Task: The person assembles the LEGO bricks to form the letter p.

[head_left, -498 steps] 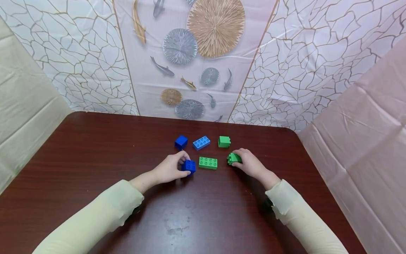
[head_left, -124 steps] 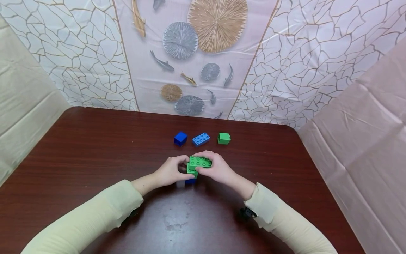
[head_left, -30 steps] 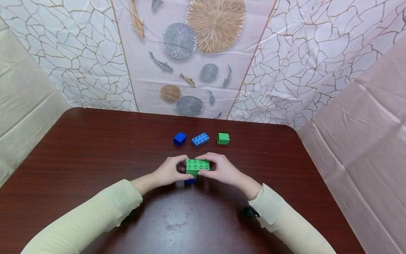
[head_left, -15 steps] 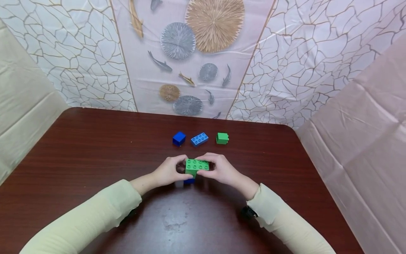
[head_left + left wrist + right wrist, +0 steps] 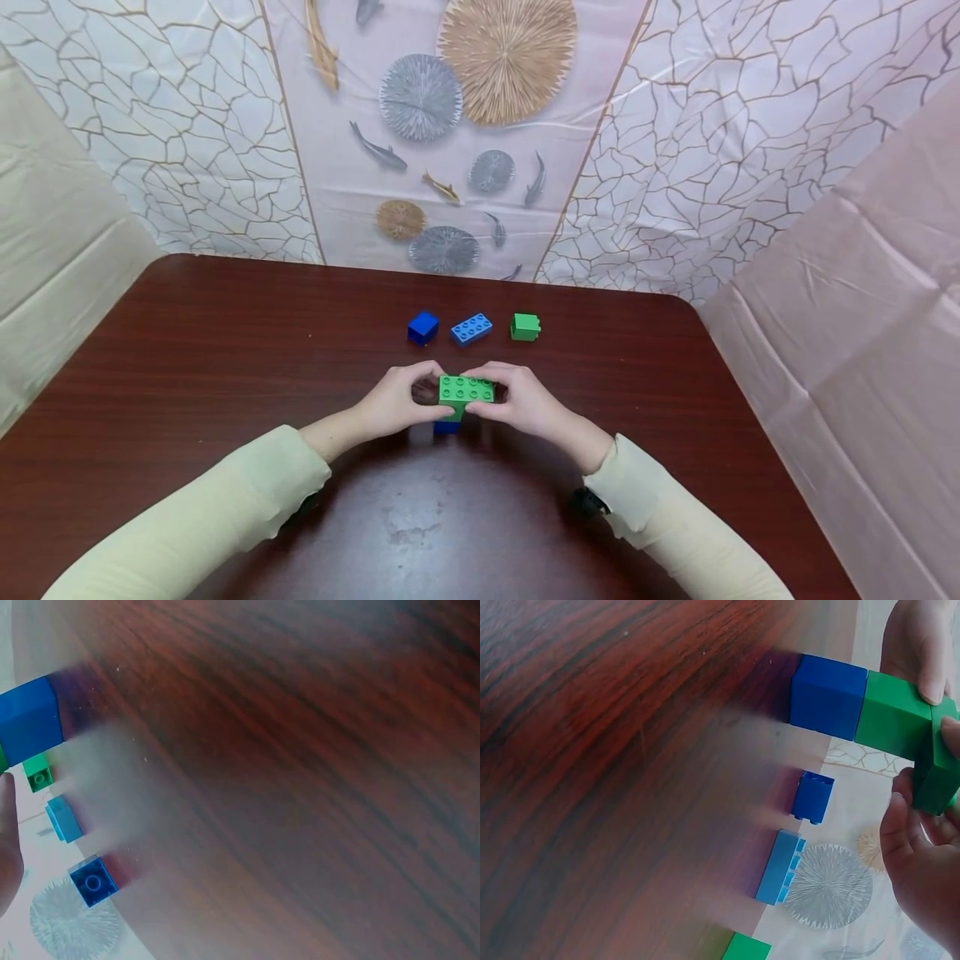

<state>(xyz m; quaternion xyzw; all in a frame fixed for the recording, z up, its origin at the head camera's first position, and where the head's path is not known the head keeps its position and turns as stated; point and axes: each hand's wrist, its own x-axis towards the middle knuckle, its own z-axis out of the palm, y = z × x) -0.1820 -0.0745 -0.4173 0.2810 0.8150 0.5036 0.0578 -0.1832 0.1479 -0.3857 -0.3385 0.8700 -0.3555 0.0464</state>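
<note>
A stack of toy building bricks stands at mid-table in the head view. At its bottom is a dark blue brick (image 5: 447,427), and a green square brick (image 5: 892,712) sits on that. The long green brick (image 5: 467,388) lies flat across the top, studs up, jutting out to the right. My right hand (image 5: 528,400) pinches its overhanging end between thumb and fingers. From the other side my left hand (image 5: 392,402) curves round the stack, its thumb at the green square brick and its index finger behind. The right wrist view shows that thumb right beneath the long brick.
Behind the stack, three loose bricks lie in a row on the dark wooden table (image 5: 225,350): a dark blue brick (image 5: 423,327), a light blue long brick (image 5: 471,328) and a green brick (image 5: 525,327). A patterned cloth (image 5: 487,208) hangs behind the table.
The bricks lay apart at first; later the long green brick was tilted over the stack. Now it sits level on top. Over the last half second my left hand has shifted slightly left.
</note>
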